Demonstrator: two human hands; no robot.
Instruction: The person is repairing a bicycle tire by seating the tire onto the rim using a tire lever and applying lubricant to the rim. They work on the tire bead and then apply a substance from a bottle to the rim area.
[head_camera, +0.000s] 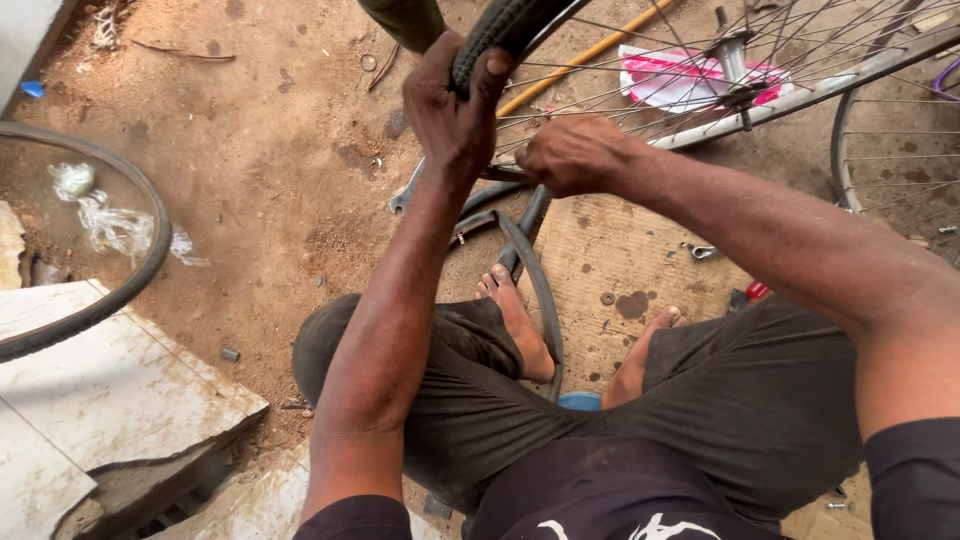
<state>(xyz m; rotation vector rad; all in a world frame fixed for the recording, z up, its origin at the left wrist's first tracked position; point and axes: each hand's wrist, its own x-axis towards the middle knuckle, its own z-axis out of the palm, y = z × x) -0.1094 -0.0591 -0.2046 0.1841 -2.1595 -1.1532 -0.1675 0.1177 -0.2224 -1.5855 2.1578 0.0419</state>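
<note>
I sit low on the ground with a spoked bicycle wheel in front of me. My left hand is clamped over the black tyre at the wheel's near edge, thumb on top. My right hand is closed at the rim just below and to the right of it; what it grips is hidden under the fingers. A black inner tube hangs from the rim and loops down past my bare left foot. My other foot rests on a wooden board.
A metal spanner lies on the dirt by the tube. Another tyre curves over broken pale slabs at the left. Crumpled clear plastic, a yellow hose, a pink-and-white bag and a second wheel lie around.
</note>
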